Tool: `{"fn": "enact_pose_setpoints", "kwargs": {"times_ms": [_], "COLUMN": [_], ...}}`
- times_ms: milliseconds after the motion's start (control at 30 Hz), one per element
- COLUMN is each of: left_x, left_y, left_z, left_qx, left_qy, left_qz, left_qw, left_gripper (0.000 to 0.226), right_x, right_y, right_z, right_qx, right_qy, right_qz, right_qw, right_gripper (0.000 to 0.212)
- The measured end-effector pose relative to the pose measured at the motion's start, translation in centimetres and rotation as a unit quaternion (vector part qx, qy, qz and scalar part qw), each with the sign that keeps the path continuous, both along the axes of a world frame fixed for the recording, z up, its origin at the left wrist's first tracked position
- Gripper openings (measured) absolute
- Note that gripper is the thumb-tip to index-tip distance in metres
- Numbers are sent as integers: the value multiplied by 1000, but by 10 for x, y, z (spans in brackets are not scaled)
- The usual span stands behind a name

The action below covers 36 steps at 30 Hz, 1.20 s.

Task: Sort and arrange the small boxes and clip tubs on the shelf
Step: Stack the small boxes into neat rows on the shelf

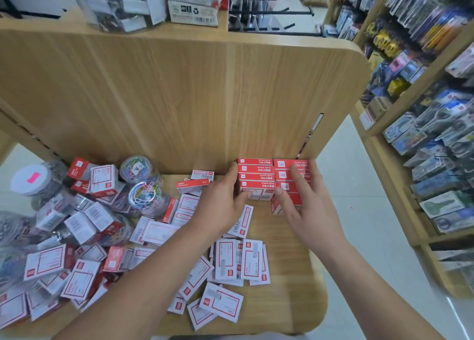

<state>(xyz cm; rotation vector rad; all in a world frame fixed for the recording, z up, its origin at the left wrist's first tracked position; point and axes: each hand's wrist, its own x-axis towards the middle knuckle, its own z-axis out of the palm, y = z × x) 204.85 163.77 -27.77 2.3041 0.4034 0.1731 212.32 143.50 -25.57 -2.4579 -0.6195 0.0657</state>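
Note:
Two neat stacks of red and white small boxes [256, 176] stand against the back panel at the right end of the wooden shelf [282, 301]. My left hand [223, 198] presses against the left side of the left stack, thumb on its front. My right hand [302, 198] lies flat with fingers spread on the right stack [282, 163]. Several loose small boxes [230, 260] are scattered over the middle and left of the shelf. Clear clip tubs [146, 193] with coloured clips sit among them at the left.
A white-lidded tub with a pink label [30, 178] lies at the far left. Above, an upper shelf holds a clear tub [112, 3] and white cartons [195, 11]. Racks of packaged stationery [431, 134] line the aisle at the right.

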Motion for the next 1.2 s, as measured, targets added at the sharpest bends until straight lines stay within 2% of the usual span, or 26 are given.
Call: {"fn": "enact_pose_setpoints", "kwargs": {"times_ms": [67, 133, 200, 267, 333, 433, 533, 667, 767, 933, 1033, 1100, 1200], "left_x": [-9, -27, -44, -53, -51, -46, -40, -31, -24, -26, -36, -36, -37], "left_y": [2, 1, -3, -9, -14, -18, -18, -15, -9, 0, -11, -21, -21], "left_z": [5, 13, 17, 13, 8, 6, 7, 10, 11, 13, 13, 12, 12], "left_qx": [8, 105, 167, 164, 162, 147, 129, 113, 96, 134, 207, 224, 222], "left_qy": [-30, -62, -28, 38, 58, 39, 21, -17, -32, 19, 76, 103, 93], "left_qz": [16, 44, 33, 22, 18, 18, 21, 22, 39, 56, 46, 32, 15], "left_qw": [999, 992, 985, 985, 985, 988, 991, 993, 994, 989, 974, 968, 970], "left_gripper": [61, 38, 29, 42, 50, 39, 30, 28, 30, 42, 60, 68, 56], "right_x": [-3, -5, -6, -9, -9, -12, -15, -11, 0, 12, 9, 6, 5], "right_y": [0, 0, 1, 2, 2, 9, 18, 12, 15, 35, 37, 37, 37], "right_z": [3, 5, 6, 6, 4, 2, -1, 4, 8, 10, 7, 3, -1], "right_qx": [-2, -7, -18, -31, -20, -17, -48, -68, -86, -99, -84, -83, -85], "right_qy": [-3, -7, -6, -23, -99, -182, -185, -187, -208, -241, -245, -245, -245], "right_qz": [-5, -12, -23, -35, -27, 52, 102, 111, 116, 103, 103, 112, 113], "right_qw": [1000, 1000, 1000, 999, 994, 982, 976, 974, 967, 960, 960, 959, 959], "right_gripper": [73, 74, 74, 70, 60, 49, 44, 46, 38, 26, 33, 33, 35]}}
